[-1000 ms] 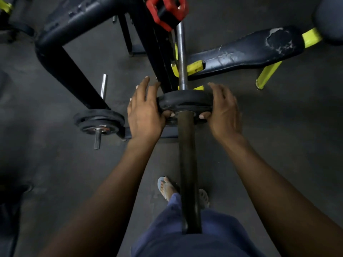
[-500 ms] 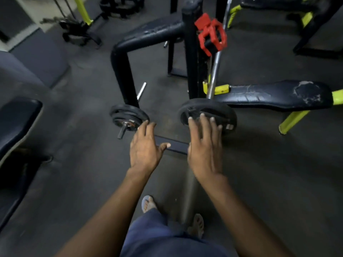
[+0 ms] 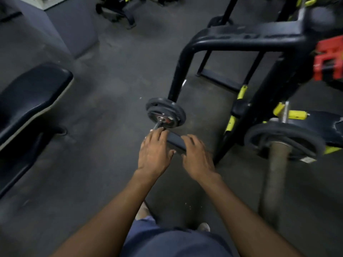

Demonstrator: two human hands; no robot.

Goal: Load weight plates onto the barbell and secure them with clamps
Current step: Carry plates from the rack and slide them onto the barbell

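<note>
The barbell sleeve (image 3: 274, 175) runs toward me at the right, with a black weight plate (image 3: 289, 138) pushed onto it near the rack. Left of it, two small black plates (image 3: 168, 110) hang on a storage peg (image 3: 157, 125) of the black rack (image 3: 239, 39). My left hand (image 3: 155, 151) reaches toward that peg, fingers spread, fingertips just below its tip, holding nothing. My right hand (image 3: 197, 156) hovers beside it over the rack's base bar (image 3: 175, 140), also spread and holding nothing. A red clamp (image 3: 328, 60) sits high on the rack at the far right.
A dark padded bench (image 3: 31, 97) stands at the left. A torn black bench pad (image 3: 326, 125) with yellow frame parts lies behind the loaded plate. More equipment stands at the back. My feet and blue shorts (image 3: 176, 240) are at the bottom.
Both hands have let go of the plate on the barbell and moved left toward the plates on the storage peg. My view has swung left, putting the barbell at the right edge.
</note>
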